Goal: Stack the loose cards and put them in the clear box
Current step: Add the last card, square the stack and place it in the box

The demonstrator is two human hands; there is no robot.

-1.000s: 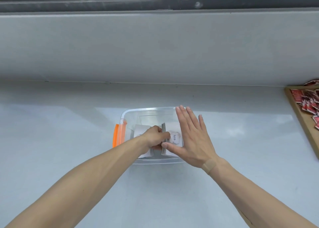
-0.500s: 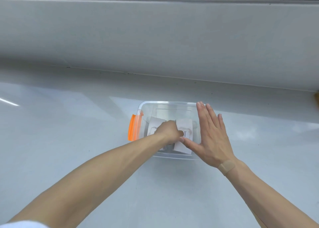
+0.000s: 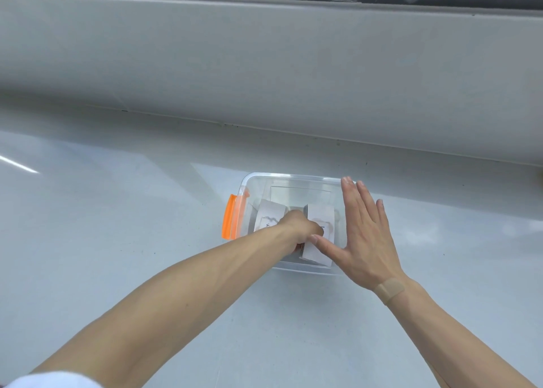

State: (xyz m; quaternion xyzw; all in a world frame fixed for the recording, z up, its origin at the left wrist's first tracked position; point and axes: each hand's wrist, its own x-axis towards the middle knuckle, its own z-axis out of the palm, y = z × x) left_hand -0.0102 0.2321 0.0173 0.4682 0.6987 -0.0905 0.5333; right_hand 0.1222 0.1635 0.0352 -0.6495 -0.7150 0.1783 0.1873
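The clear box (image 3: 293,179) with an orange latch (image 3: 230,220) on its left side sits on the grey counter. Inside it white cards lie face up: one leaning at the left (image 3: 269,215) and one at the right (image 3: 318,229), with a stack seen edge-on (image 3: 304,211) between them. My left hand (image 3: 301,230) reaches down into the box, fingers curled closed on the stack. My right hand (image 3: 365,234) lies flat and open along the box's right side, its thumb touching the right card.
The grey counter (image 3: 117,240) runs back to a low grey wall (image 3: 264,64) under a dark window frame. A white sleeve cuff (image 3: 44,380) shows at the bottom left corner.
The view has swung left, so the wooden tray of red cards at the right has left the frame. My hands stay at the box; the right card now lies flatter.
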